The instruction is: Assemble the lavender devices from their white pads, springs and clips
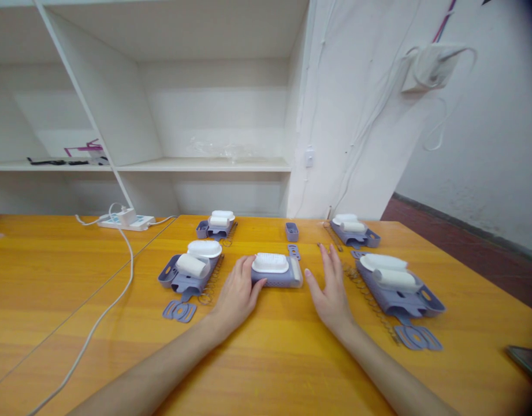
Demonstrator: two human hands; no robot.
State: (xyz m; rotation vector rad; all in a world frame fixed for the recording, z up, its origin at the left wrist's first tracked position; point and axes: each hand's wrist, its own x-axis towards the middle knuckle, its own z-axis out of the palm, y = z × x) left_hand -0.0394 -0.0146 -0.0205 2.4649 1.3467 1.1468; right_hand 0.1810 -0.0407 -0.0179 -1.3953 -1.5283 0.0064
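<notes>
A purple holder with a white brush top and a white roller [276,271] sits in the middle of the orange table [270,358]. My left hand [238,292] lies flat on the table with its fingertips touching the holder's left end. Just right of the holder, my right hand [330,289] rests open on the table, fingers stretched forward, holding nothing.
Several similar purple sets with white parts stand around: one at left [192,270], one at far left-centre [217,225], one at right [395,283], one at far right [353,229]. Metal springs [367,294], a small purple cup [291,231], a power strip [126,220] and its cable [96,318] lie about. White shelves [196,164] stand behind.
</notes>
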